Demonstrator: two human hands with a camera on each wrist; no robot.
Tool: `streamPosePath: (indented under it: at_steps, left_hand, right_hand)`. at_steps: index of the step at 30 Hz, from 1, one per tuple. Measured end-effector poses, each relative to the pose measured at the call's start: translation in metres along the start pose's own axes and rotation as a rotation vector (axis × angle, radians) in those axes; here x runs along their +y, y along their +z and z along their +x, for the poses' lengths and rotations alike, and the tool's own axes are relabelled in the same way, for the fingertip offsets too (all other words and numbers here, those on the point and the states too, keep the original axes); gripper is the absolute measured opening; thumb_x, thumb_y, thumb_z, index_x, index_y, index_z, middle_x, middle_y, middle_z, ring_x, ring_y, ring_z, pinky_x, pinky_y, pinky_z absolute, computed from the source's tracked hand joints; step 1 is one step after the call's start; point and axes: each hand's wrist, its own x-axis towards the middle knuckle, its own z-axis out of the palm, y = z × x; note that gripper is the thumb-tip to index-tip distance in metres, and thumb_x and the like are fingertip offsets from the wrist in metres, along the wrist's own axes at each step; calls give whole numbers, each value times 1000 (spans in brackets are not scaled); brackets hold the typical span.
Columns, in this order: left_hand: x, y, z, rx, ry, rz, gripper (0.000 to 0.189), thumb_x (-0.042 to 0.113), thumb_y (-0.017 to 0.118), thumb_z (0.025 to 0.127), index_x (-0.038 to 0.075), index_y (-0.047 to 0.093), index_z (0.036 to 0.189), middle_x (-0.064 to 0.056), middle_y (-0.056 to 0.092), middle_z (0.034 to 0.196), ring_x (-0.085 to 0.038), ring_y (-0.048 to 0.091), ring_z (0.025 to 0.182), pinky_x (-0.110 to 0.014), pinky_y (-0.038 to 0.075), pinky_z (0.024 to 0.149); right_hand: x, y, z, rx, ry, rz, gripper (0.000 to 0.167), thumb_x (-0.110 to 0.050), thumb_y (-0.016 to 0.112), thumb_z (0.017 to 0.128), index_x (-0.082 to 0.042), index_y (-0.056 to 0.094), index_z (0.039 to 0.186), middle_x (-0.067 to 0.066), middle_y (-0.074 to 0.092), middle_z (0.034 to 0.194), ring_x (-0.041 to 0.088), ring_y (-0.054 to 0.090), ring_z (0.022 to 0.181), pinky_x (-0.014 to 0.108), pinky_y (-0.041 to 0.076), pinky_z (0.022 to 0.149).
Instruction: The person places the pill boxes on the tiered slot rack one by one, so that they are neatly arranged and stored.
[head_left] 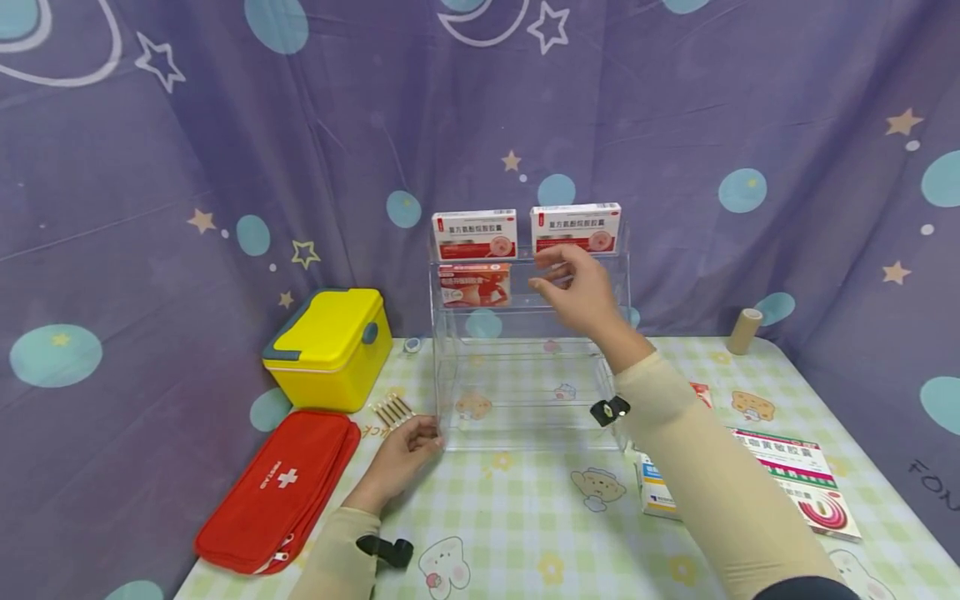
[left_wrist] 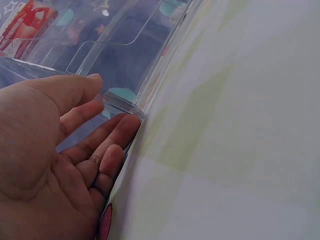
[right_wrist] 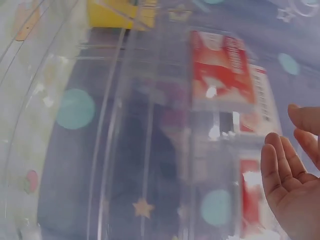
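Note:
A clear acrylic tiered rack (head_left: 525,442) stands on the table. On its top tier are two white-and-red medicine boxes, a left one (head_left: 476,227) and a right one (head_left: 576,218). An orange-red medicine box (head_left: 474,286) sits at the left of the tier below. My right hand (head_left: 581,292) is raised before the right side of these tiers, fingers loosely bent and nothing between them; in the right wrist view the same hand (right_wrist: 295,175) is beside the boxes. Low at the rack's front left corner, my left hand (head_left: 405,458) touches the acrylic with its fingertips (left_wrist: 131,123).
Left of the rack are a yellow box (head_left: 330,342), a red first-aid pouch (head_left: 277,492) and several cotton swabs (head_left: 392,410). More medicine boxes (head_left: 787,454) lie on the right, partly behind my right sleeve. A cardboard tube (head_left: 744,332) stands at the back right.

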Motion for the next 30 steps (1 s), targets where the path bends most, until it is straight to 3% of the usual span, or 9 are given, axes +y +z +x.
streamPosePath:
  at_steps: [6, 12, 18, 24, 30]
  left_hand:
    - [0, 0, -1, -2, 12, -16, 37, 13, 75, 98, 2, 66, 132, -6, 72, 113, -18, 66, 98, -28, 54, 85]
    - [-1, 1, -2, 6, 4, -6, 39, 13, 76, 97, 3, 66, 133, -6, 72, 113, -18, 67, 99, -26, 54, 87]
    - [1, 1, -3, 12, 15, -9, 37, 11, 75, 97, 1, 65, 132, -10, 72, 113, -19, 67, 97, -28, 54, 85]
    - [0, 0, 0, 12, -3, -12, 38, 12, 76, 97, 3, 65, 132, -8, 72, 114, -17, 67, 98, -28, 54, 85]
    - [1, 0, 0, 11, -9, -12, 37, 11, 76, 97, 3, 66, 132, -7, 72, 112, -18, 67, 98, -28, 54, 85]
  right_hand:
    - [8, -51, -44, 93, -35, 6, 30, -15, 82, 93, -9, 73, 121, 7, 70, 117, 17, 69, 97, 31, 55, 84]
    - [39, -97, -90, 190, 41, -53, 31, -15, 79, 96, -7, 71, 125, 10, 70, 119, 5, 63, 97, 16, 48, 83]
    - [74, -129, -118, 243, 150, -149, 36, -26, 78, 98, -7, 70, 128, 8, 69, 122, 0, 62, 98, 12, 46, 83]
    - [107, -149, -134, 194, 299, -232, 48, -41, 72, 99, -11, 65, 137, 10, 65, 131, 0, 57, 99, 15, 45, 80]
    - [134, -158, -142, 84, 413, -252, 57, -46, 68, 101, -9, 59, 144, 16, 61, 138, 27, 58, 114, 28, 50, 79]
